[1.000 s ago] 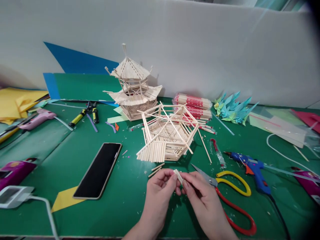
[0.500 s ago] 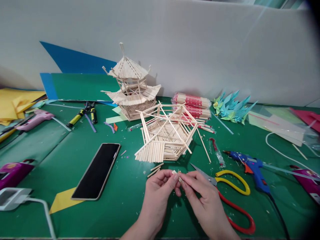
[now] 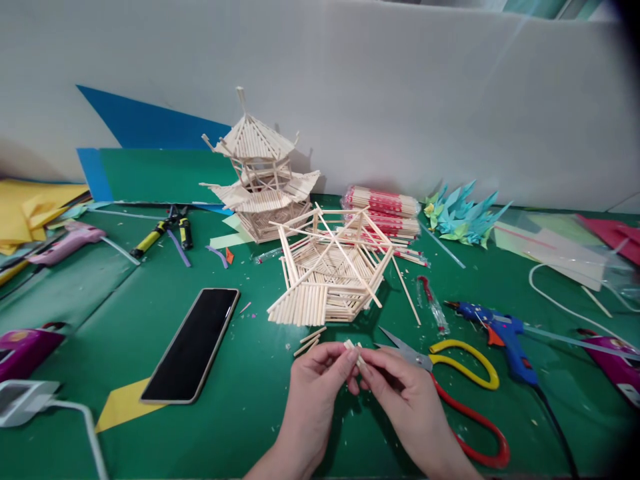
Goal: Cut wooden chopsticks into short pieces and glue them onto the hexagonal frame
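Note:
My left hand (image 3: 315, 387) and my right hand (image 3: 407, 400) meet low in the middle, both pinching a short bundle of wooden stick pieces (image 3: 353, 351) between thumbs and fingertips. Just beyond them lies a half-built hexagonal stick frame (image 3: 330, 273) on the green table (image 3: 240, 413). A finished stick pagoda (image 3: 260, 180) stands behind it. Two loose short sticks (image 3: 310, 340) lie beside my left hand. Red and yellow scissors (image 3: 450, 380) rest under and to the right of my right hand.
A black phone (image 3: 193, 343) lies left of my hands. A blue glue gun (image 3: 500, 333) sits on the right, a pink one (image 3: 70, 240) and yellow-handled cutters (image 3: 160, 233) on the left. Wrapped chopstick packs (image 3: 385, 207), paper cranes (image 3: 463, 217) and coloured paper sheets line the back.
The stick bundle has turned slightly between my fingertips and sits a little lower. Both hands stay in the same place.

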A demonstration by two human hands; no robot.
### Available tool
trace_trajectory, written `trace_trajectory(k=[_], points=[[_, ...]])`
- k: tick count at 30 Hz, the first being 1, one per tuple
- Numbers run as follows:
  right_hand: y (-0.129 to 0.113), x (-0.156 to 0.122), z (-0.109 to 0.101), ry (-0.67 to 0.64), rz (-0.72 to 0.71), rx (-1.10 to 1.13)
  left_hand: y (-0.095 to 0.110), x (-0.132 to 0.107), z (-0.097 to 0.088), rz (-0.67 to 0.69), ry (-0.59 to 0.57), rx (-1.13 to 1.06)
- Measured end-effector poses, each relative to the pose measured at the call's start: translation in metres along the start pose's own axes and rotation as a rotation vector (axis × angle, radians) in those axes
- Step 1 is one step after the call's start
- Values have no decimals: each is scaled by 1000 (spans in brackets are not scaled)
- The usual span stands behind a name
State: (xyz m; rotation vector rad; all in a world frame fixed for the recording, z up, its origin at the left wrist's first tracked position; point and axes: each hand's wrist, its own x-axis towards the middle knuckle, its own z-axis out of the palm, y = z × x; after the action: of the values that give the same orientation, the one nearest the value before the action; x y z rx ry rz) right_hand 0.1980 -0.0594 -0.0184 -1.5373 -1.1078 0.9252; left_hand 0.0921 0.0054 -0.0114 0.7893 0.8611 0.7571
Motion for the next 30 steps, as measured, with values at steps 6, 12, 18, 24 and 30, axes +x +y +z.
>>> trace_trajectory(k=[6,12,18,24,30], points=[[6,-2,3,15,148,215,-2,0,-2,-23,-27,34],[9,-2,0,-10,172,199,-2,1,-4,-30,-38,56],[5,-1,-2,-21,168,191,-2,1,-3,-55,-44,54],[3,-1,-4,-37,143,196,-1,0,-3,-54,-55,27],[1,1,-6,-22,130,189,-1,2,-2,-73,-51,14]])
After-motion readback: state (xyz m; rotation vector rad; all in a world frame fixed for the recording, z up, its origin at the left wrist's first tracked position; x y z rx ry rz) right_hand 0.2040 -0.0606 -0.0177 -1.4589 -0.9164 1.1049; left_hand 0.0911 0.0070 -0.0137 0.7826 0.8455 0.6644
